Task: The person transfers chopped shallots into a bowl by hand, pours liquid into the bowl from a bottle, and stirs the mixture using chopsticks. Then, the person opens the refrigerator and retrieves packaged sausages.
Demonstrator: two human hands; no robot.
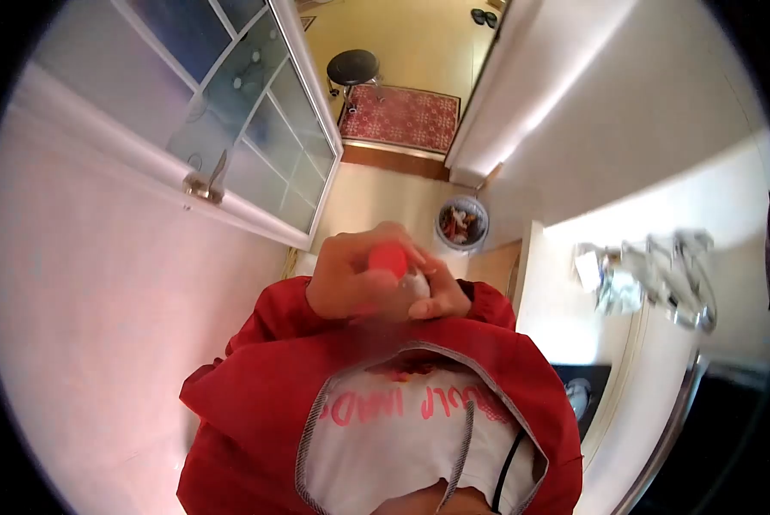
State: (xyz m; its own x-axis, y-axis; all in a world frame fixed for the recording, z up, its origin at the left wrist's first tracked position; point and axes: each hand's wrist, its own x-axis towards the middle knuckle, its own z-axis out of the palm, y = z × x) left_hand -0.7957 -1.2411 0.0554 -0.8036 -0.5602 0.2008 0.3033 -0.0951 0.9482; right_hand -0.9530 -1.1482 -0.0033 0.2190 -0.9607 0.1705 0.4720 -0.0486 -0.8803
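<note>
Both hands are together in front of my chest, fingers curled round a blurred object with a round red end and a whitish part beside it. My left hand (335, 268) is closed about the red round piece (387, 261). From the other side, my right hand (443, 285) wraps the whitish part (416, 286). Whether red and white are one item, such as a capped bottle, I cannot tell. Red sleeves come down to both wrists, and the lower side of the object is hidden by the fingers.
Ahead, a waste bin (461, 225) holding rubbish stands by the right wall. A glass-paned door (269, 112) is swung open at left. Past the doorway lie a red patterned mat (406, 120) and a round black stool (353, 67). Metal utensils (672, 275) hang at right.
</note>
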